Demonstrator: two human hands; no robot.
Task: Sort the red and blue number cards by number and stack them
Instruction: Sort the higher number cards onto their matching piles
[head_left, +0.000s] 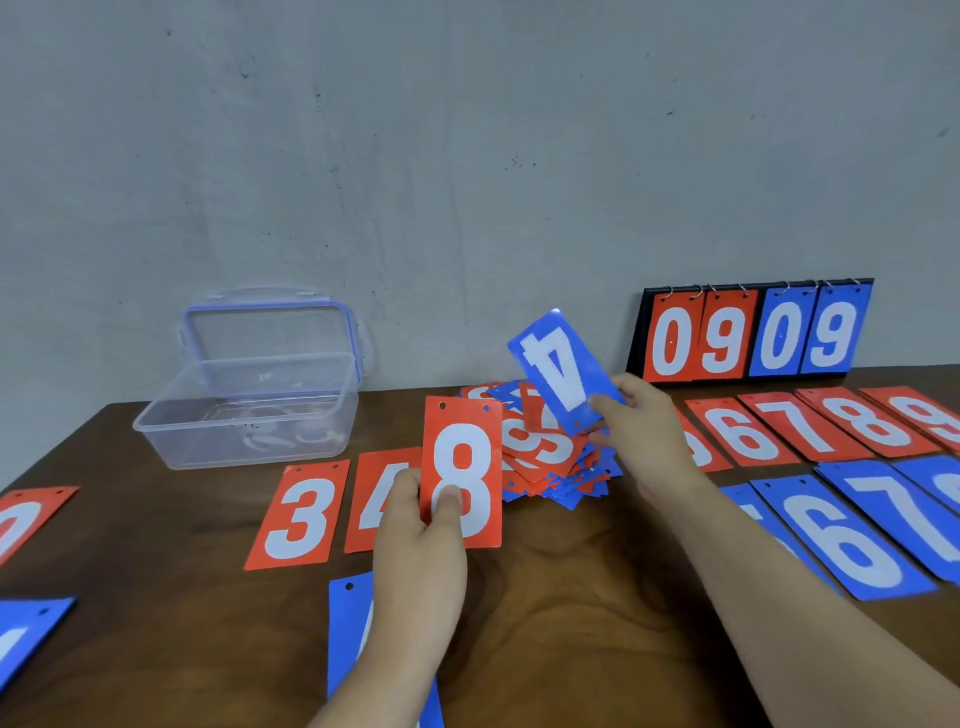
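Observation:
My left hand (418, 545) pinches a red 8 card (463, 457) upright above the table. My right hand (641, 431) holds a blue 4 card (561, 371), turned upside down, above a mixed heap of red and blue cards (545, 462). Red cards 3 (298, 514) and 4 (376, 499) lie flat to the left. Red 6 (743, 431), 7 (800, 423), 8 (867, 418) and 9 (924, 410) lie in a row at right. Below them lie blue 6 (841, 535) and blue 7 (904, 509). A blue card (348, 623) lies under my left forearm.
A clear plastic box (249, 410) stands open at the back left, its lid (270, 327) leaning on the wall. A flip scoreboard (753, 332) reading 09 09 stands at the back right. A red card (26, 519) and a blue card (26, 634) lie at the left edge.

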